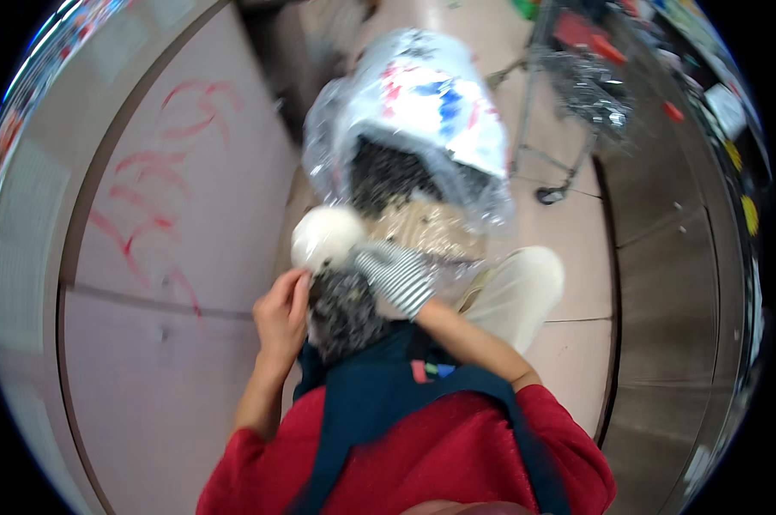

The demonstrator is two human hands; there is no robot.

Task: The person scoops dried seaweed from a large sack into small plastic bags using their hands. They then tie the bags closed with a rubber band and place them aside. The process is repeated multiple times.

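My left hand [283, 315], bare, has thumb and fingertips together at the lower edge of a round white object [328, 238]; whether it pinches anything is unclear. From the right, my right hand [394, 273], in a grey-and-white striped glove, touches the same white object, its fingertips partly hidden. Just below lies a dark, speckled heap of loose material [346, 315], near my lap. Beyond my hands stands a large white plastic sack [420, 96] with red and blue print, its mouth towards me, showing dark loose material [391, 170] inside. Brown cardboard [429, 228] under clear plastic lies at its mouth.
A pale panel [188, 193] with red marks stands on the left. At the upper right is a metal trolley frame [529, 116] with a caster wheel [550, 195], and crumpled clear plastic [594, 96] beside it. Brown cabinet fronts [671, 277] line the right side. Pinkish floor tiles [555, 257] lie between.
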